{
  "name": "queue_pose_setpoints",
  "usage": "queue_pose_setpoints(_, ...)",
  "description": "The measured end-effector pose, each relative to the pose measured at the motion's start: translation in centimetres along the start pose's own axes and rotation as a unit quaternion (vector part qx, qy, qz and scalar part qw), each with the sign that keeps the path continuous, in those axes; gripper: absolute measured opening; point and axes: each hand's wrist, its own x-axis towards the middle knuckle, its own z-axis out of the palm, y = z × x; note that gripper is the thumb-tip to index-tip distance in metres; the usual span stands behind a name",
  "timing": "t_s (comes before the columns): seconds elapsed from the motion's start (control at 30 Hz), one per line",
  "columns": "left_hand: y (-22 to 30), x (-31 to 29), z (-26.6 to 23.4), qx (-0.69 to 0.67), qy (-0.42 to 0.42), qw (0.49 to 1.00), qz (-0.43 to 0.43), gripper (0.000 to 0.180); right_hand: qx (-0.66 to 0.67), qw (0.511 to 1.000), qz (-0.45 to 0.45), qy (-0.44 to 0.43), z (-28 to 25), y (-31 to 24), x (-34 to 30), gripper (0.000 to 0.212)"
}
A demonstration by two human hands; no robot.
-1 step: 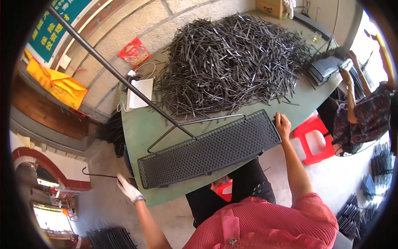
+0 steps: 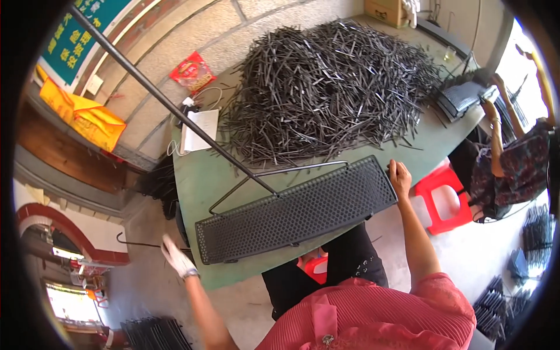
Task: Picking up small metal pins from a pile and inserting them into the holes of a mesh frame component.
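A long black mesh tray (image 2: pixel 297 213) lies slantwise on the green table (image 2: pixel 192 175) in front of me. A thin bent wire frame (image 2: pixel 303 167) stands along its far edge, and a long black pole (image 2: pixel 157 96) runs from the upper left down to that edge. My right hand (image 2: pixel 400 178) is at the tray's right end with fingers curled; a small dark bit shows at the fingertips, too small to name. My left hand (image 2: pixel 176 256), in a white glove, is off the table's left edge, fingers stretched, beside a thin black hooked rod (image 2: pixel 137 242).
A big heap of black strips (image 2: pixel 332 93) covers the table's far side. Left of it are a white notepad (image 2: pixel 199 129) and a red packet (image 2: pixel 192 73). At right a co-worker's hands (image 2: pixel 493 105) hold a dark mesh piece (image 2: pixel 458 99); a red stool (image 2: pixel 443 198) stands nearby.
My left hand has shifted slightly up and to the left, toward the hooked rod. My right hand and the tray stay in place relative to each other.
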Motion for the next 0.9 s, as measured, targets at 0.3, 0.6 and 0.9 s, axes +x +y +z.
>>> queue_pose_setpoints(0.3,11.9,0.8,14.1,-0.552,-0.425,0.679,-0.233,0.071,0.043,0.997,0.062,-0.003,0.4,0.6,0.6,0.034)
queue_pose_setpoints(0.6,14.5,-6.7,15.5,-0.668,-0.402,0.57,-0.259,0.065,0.052,0.995,0.078,-0.036,0.3,2.0,0.9,0.035)
queue_pose_setpoints(0.9,15.1,-8.7,14.4,-0.579,-0.321,0.733,-0.153,0.071,0.303,0.95,0.049,-0.063,-3.8,-16.5,-0.5,0.022)
